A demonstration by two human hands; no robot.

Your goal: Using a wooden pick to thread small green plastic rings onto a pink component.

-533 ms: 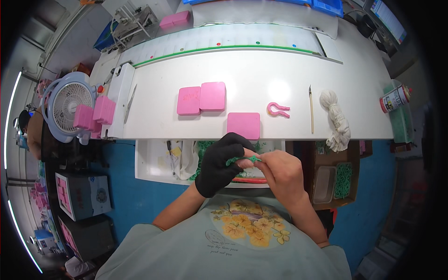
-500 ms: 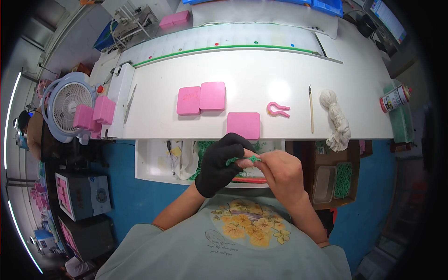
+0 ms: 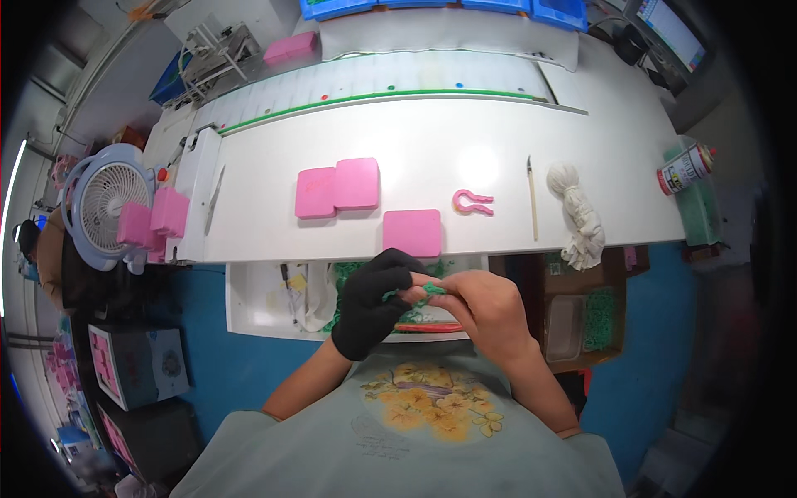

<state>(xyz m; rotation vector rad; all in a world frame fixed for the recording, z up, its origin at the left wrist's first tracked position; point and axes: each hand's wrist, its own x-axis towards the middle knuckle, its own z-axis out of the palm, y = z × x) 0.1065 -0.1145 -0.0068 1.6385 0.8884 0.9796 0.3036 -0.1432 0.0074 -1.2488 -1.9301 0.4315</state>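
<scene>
My left hand (image 3: 375, 300), in a black glove with bare fingertips, is closed on a small green piece (image 3: 432, 290) with a lumpy, knobbly outline. My bare right hand (image 3: 488, 309) pinches the same piece from the other side. Both hands meet just off the table's front edge, above an open white drawer (image 3: 249, 315). More small green pieces (image 3: 342, 274) lie in the drawer, partly hidden by my left hand. A red strip-like thing (image 3: 432, 327) lies in the drawer below my fingers. Past my hands, a pink block (image 3: 413, 232) rests at the table edge.
On the white table (image 3: 274, 141) are two touching pink blocks (image 3: 357, 184), a pink U-shaped tool (image 3: 473, 202), a thin brush (image 3: 533, 199) and a bundled white cloth (image 3: 575, 212). A fan (image 3: 108, 195) stands left. Right, a box (image 3: 618, 309) holds green pieces and a clear tray.
The whole view has shifted slightly, so the table's things sit further left and lower. Both hands still hold the green piece, whose position between the fingertips has altered a little.
</scene>
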